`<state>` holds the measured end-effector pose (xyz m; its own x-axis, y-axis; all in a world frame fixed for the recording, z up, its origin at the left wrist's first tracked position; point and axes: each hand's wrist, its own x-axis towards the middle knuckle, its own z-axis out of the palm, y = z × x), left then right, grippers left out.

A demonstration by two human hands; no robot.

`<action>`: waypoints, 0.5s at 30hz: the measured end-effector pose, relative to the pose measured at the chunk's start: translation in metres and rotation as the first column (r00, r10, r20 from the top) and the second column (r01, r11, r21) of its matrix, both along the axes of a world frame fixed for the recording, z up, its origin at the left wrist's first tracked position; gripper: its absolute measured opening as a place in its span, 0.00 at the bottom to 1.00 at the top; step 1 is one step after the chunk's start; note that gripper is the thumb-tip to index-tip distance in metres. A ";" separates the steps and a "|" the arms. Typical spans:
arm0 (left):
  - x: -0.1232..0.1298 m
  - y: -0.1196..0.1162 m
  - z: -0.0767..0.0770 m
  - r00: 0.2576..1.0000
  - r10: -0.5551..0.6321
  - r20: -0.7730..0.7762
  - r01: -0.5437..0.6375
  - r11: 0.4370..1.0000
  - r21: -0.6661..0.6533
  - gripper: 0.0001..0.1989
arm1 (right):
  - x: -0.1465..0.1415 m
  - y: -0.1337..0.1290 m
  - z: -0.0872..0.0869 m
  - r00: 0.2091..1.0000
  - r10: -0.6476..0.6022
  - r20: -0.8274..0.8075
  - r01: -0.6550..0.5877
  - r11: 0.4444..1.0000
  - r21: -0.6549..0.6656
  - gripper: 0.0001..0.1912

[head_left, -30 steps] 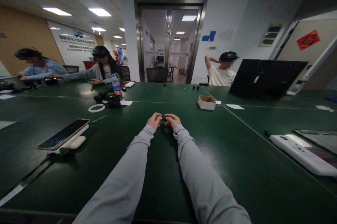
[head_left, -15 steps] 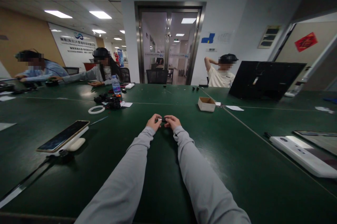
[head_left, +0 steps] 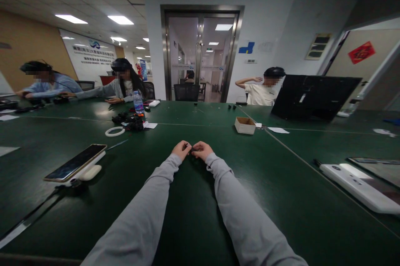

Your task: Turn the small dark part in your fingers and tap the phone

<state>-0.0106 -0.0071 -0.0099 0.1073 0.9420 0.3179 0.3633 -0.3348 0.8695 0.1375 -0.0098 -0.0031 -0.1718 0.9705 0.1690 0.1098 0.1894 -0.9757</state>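
Note:
My left hand [head_left: 181, 150] and my right hand [head_left: 202, 150] meet just above the green table [head_left: 265, 174], fingertips nearly touching. A small black object [head_left: 193, 149] shows between the fingertips, pinched by my right thumb and fingers. It is too small and too covered to name. The fingers of my left hand are curled in a pinch; what they hold is mostly hidden.
A phone [head_left: 76, 162] on a white block and a cable lie to the left. A white tape ring [head_left: 114, 132], a black bundle [head_left: 128, 121] and a bottle [head_left: 138, 103] stand beyond. An open box [head_left: 245, 125] and a monitor [head_left: 315, 97] stand right. Several people sit around.
Both hands have tilted and shifted slightly in the picture. The small black object with a silvery end, clearer before, is now mostly covered by fingers. The person at right has lowered an elbow.

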 end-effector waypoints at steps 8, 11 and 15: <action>0.010 -0.029 0.004 0.982 -0.067 -0.178 0.086 0.991 0.098 0.13 | -0.003 -0.044 0.007 1.000 0.006 0.006 -0.007 1.000 0.030 0.25; 0.017 -0.049 0.012 0.974 -0.177 -0.143 0.174 0.984 -0.032 0.15 | 0.006 -0.066 0.010 0.996 0.077 -0.034 -0.078 0.996 -0.035 0.23; -0.006 -0.073 0.036 0.894 -0.370 -0.253 0.356 0.929 -0.102 0.17 | 0.044 -0.097 0.014 0.993 0.091 -0.076 -0.100 0.988 -0.120 0.23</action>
